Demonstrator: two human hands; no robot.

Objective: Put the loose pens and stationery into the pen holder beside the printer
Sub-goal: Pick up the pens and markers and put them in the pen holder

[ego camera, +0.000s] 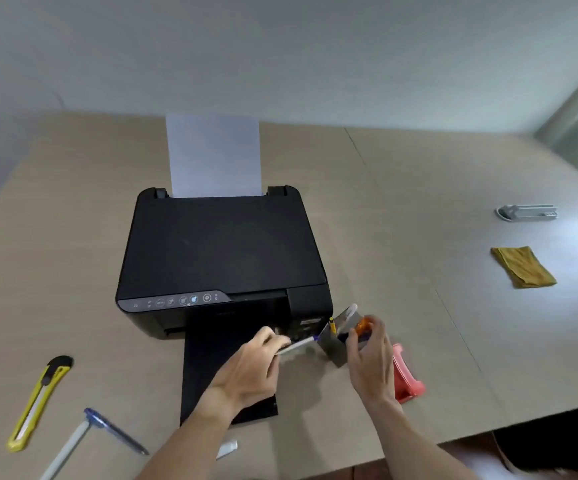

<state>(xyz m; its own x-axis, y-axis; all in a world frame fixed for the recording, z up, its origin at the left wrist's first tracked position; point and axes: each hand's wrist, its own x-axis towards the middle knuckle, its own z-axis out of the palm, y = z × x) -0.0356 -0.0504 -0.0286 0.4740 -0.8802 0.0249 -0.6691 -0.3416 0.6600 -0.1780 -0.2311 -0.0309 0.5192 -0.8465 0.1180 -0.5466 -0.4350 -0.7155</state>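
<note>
Desk with printer (223,258); the grey holder (332,348) stands just beside its front right corner, already containing a yellow-tipped pencil (331,325) and a white item. The left hand (246,372) is closed in a pinch on a white pen (298,344), whose tip points toward the holder's rim. The right hand (370,355) curls around the holder's far side, steadying it; an orange object (363,327) sits at its fingertips — whether gripped or merely inside the holder cannot be told. Still loose on the near left of the table (419,202): a yellow cutter (38,403), a blue pen (114,431), a white stick (66,452) and a small white tube (227,449). All look light, rigid and smooth; a mid-barrel pinch should suit each. The cutter is best taken by its body — away from the blade end. The holder seems light enough to tip, hence the bracing.
</note>
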